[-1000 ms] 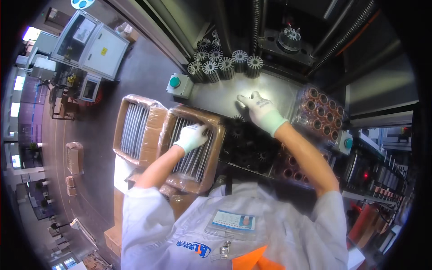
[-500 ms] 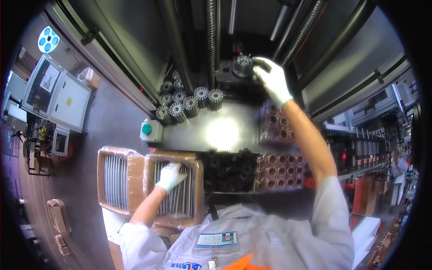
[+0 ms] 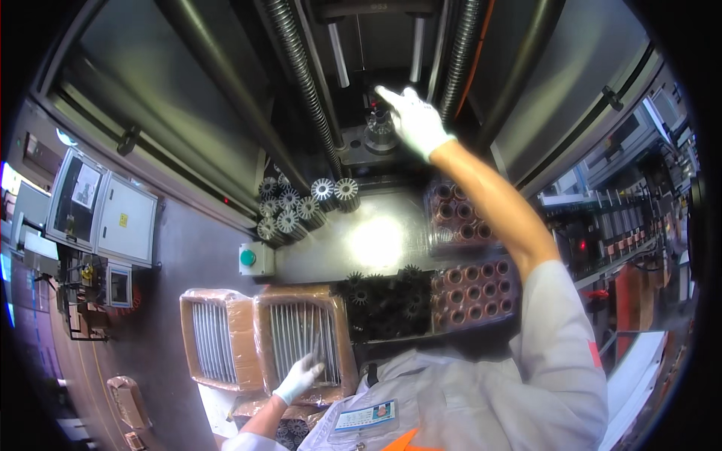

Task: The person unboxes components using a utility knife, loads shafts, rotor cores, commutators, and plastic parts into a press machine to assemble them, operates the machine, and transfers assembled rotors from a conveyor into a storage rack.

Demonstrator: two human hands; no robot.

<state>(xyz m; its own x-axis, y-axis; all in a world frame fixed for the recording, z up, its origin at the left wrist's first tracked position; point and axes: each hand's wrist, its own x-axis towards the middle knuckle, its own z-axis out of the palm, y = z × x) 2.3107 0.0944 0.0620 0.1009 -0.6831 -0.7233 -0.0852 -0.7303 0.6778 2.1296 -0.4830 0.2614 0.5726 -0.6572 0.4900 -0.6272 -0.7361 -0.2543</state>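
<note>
My left hand point(image 3: 302, 376), in a white glove, is at the near edge of a box of metal shafts point(image 3: 292, 331). Its fingers are closed round one slim shaft point(image 3: 317, 347), slightly blurred, that tilts up over the others. My right hand point(image 3: 417, 124), also gloved, reaches far forward beside a machine fixture point(image 3: 378, 143). Its fingers are spread and I see nothing held in them. On the fixture sits a dark slotted round core, partly hidden behind the hand.
Slotted metal cores point(image 3: 288, 220) stand grouped on the left of the steel table point(image 3: 338, 244). Copper-coloured rings fill clear trays point(image 3: 472, 295) on the right. Black toothed parts point(image 3: 383, 304) lie between. A green button box point(image 3: 256, 258) and thick vertical columns point(image 3: 226, 98) flank the work area.
My left hand has drawn back toward me, with a shaft now raised in its fingers. My right hand still hovers by the fixture, its fingers now above the core. The whole view has shifted.
</note>
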